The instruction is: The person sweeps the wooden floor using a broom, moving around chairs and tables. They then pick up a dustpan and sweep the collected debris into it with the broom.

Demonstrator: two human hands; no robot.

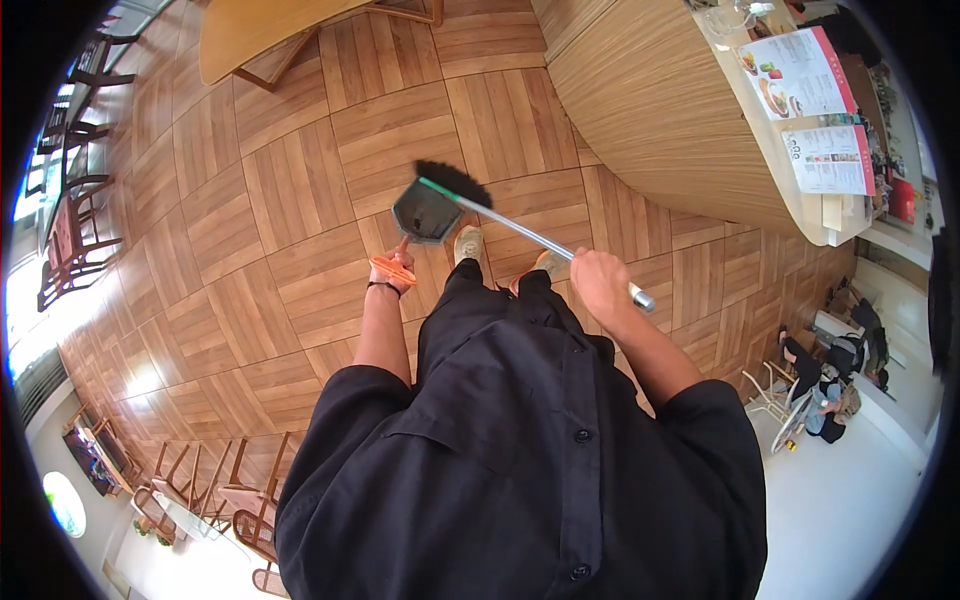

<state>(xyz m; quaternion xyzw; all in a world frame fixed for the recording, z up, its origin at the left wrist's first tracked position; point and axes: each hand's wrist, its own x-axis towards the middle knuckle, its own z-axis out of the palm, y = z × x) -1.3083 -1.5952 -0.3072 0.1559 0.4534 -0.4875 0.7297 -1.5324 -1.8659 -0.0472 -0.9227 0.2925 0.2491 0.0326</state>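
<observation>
My right hand (600,283) grips the silver handle of a broom (520,228), whose black bristles (452,180) rest at the far edge of a dark dustpan (427,212). My left hand (392,277) holds the dustpan's orange handle (394,264) just above the wooden parquet floor (290,200). A black band circles my left wrist. My shoes (468,243) stand right behind the dustpan, and my black shirt fills the lower middle of the view.
A curved wooden counter (660,110) with menu sheets (800,72) stands at the upper right. A wooden table (260,30) sits at the top. Chairs (75,230) line the left and bottom left. People (830,380) sit at the right.
</observation>
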